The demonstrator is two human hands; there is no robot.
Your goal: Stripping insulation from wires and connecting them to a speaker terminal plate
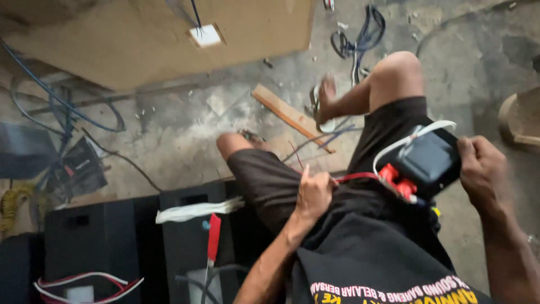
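Looking down through the head camera, I see my right hand (484, 169) wrapped tight around the edge of a small black transformer (428, 159), which sits on my right thigh. Red connectors (397, 179) stick out at its lower end, a white wire (413, 137) loops over its top, and a red wire (355, 177) runs from it to my left hand (313, 194). My left hand is curled shut, pinching that red wire on my lap. The transformer looks heavy and hard for its size, so I judge the solid body is the best place to hold, not the thin bendy wires, which could pull loose. Ahead is the concrete floor (185, 135) with a wooden strip (289, 115) and a tangle of blue cables (360, 36). Black speaker boxes (101, 236) crowd my left side; the right side looks more open.
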